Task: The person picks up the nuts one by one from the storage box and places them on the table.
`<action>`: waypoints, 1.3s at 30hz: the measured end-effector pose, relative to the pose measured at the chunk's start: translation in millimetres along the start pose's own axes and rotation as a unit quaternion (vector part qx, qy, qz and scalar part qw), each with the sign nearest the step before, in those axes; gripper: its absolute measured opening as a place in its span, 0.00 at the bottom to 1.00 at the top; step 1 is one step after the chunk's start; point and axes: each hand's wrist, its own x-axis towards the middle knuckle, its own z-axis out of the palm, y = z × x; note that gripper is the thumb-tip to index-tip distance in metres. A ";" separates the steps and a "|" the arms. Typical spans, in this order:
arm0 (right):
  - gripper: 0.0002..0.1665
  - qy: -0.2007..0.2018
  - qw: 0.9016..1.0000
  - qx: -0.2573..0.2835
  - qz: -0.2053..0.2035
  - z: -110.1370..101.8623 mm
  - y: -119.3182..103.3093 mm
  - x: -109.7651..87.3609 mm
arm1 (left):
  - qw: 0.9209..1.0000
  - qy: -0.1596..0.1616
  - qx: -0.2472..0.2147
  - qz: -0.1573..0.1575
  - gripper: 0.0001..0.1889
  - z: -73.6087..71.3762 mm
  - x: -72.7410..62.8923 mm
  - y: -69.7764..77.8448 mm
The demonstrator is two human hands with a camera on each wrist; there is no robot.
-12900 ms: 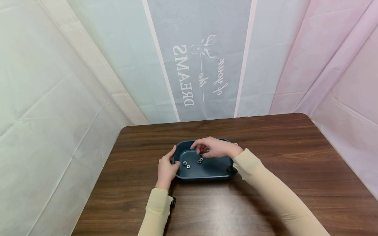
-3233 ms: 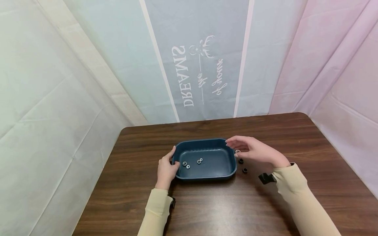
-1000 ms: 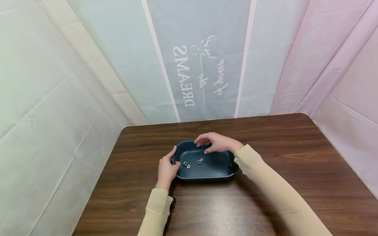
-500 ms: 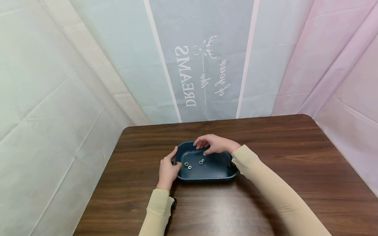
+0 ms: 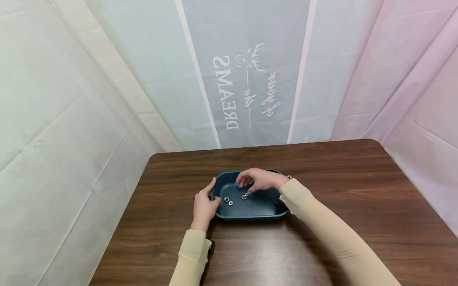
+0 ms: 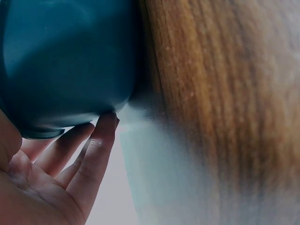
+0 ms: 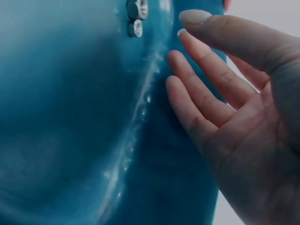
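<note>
A dark blue tray lies on the table. My left hand grips its left end, thumb over the rim and fingers along the outer wall; in the left wrist view the fingertips touch that wall. My right hand hovers inside the tray with loosely bent fingers and nothing between them. Near its thumb lie a larger metal nut and a small nut, seen as a hex nut and a smaller one in the right wrist view. Another pair, a larger nut and a small nut, lies by my left thumb.
Beyond the tray's right end, a nut shows on the wooden table behind my right wrist. My right sleeve covers the table beside that end. Hanging cloth stands behind the table.
Earlier my right hand held a dark nut over the tray, then stood beside nuts right of it. Now it is back inside, lowered towards the middle pair. The left hand keeps its grip.
</note>
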 end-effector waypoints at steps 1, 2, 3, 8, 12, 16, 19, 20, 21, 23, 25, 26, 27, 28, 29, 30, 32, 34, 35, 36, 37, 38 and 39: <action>0.27 -0.002 1.000 -0.001 0.001 0.9 0.3 0.1 | 1.000 -0.001 0.000 -0.001 0.35 0.1 0.1 0.0; 0.27 -0.003 1.000 -0.003 0.003 1.9 0.6 0.2 | 1.000 -0.002 0.000 -0.002 0.35 0.2 0.2 0.0; 0.27 -0.004 1.000 -0.003 0.004 2.8 1.0 0.5 | 1.000 -0.003 0.000 -0.002 0.35 0.4 0.1 -0.2; 0.26 -0.010 1.000 -0.011 0.012 8.2 2.7 2.8 | 1.000 -0.005 -0.001 -0.006 0.35 0.1 -0.7 -0.4; 0.26 -0.016 1.000 -0.009 0.018 12.5 3.9 4.7 | 1.000 -0.002 -0.002 -0.002 0.34 -0.6 -1.4 0.0; 0.26 -0.021 0.999 -0.007 0.023 15.3 4.6 5.8 | 1.000 -0.006 -0.005 -0.005 0.34 -0.4 -1.6 0.2; 0.25 -0.023 0.999 -0.009 0.021 16.2 5.3 6.7 | 1.000 -0.006 -0.004 -0.007 0.35 0.0 -1.5 -0.3; 0.25 -0.024 0.999 -0.010 0.020 16.3 5.5 6.9 | 1.000 -0.005 -0.003 -0.007 0.35 0.0 -1.5 -0.2; 0.24 -0.024 0.999 -0.012 0.019 16.3 5.7 7.2 | 1.000 -0.005 -0.004 -0.006 0.34 0.0 -1.4 -0.1; 0.24 -0.024 0.999 -0.015 0.020 16.2 5.0 7.1 | 1.000 -0.004 -0.004 -0.003 0.34 -0.1 -1.4 0.1; 0.24 -0.025 0.999 -0.016 0.021 16.2 4.1 6.8 | 1.000 -0.005 -0.006 -0.002 0.34 -0.2 -1.5 0.6; 0.24 -0.026 0.999 -0.016 0.022 16.2 3.7 6.8 | 1.000 -0.005 -0.007 -0.002 0.34 -0.3 -1.6 0.9; 0.25 -0.027 0.999 -0.017 0.024 16.3 3.3 6.7 | 1.000 -0.006 -0.008 -0.003 0.34 -0.2 -1.7 1.0; 0.25 -0.029 0.999 -0.018 0.026 16.5 3.0 6.6 | 1.000 -0.007 -0.008 -0.004 0.34 -0.2 -1.8 1.1; 0.25 -0.030 0.999 -0.019 0.026 16.7 3.7 6.9 | 1.000 -0.007 -0.008 -0.004 0.34 -0.2 -1.8 1.2; 0.25 -0.031 0.999 -0.021 0.027 17.0 4.2 7.4 | 1.000 -0.007 -0.008 -0.004 0.34 -0.2 -2.0 1.4; 0.25 -0.033 0.999 -0.024 0.027 17.7 5.3 8.1 | 1.000 -0.007 -0.008 -0.003 0.34 -0.2 -2.1 1.2; 0.25 -0.035 0.999 -0.026 0.026 18.3 6.3 8.9 | 1.000 -0.006 -0.009 -0.002 0.34 -0.2 -1.9 0.9; 0.25 -0.036 0.999 -0.028 0.026 18.6 6.7 9.2 | 1.000 -0.005 -0.009 -0.002 0.34 -0.1 -1.8 0.7; 0.25 -0.037 0.999 -0.029 0.026 18.8 6.7 9.4 | 1.000 -0.005 -0.009 -0.002 0.35 -0.1 -1.6 0.4; 0.25 -0.037 0.999 -0.029 0.027 19.0 6.9 9.5 | 1.000 -0.005 -0.009 -0.002 0.35 -0.1 -1.3 0.1; 0.25 -0.037 0.998 -0.029 0.028 19.2 7.1 9.7 | 1.000 -0.005 -0.009 -0.003 0.35 -0.1 -1.2 -0.1; 0.25 -0.038 0.999 -0.029 0.027 19.4 7.4 9.9 | 1.000 -0.005 -0.009 -0.003 0.35 0.0 -1.1 -0.4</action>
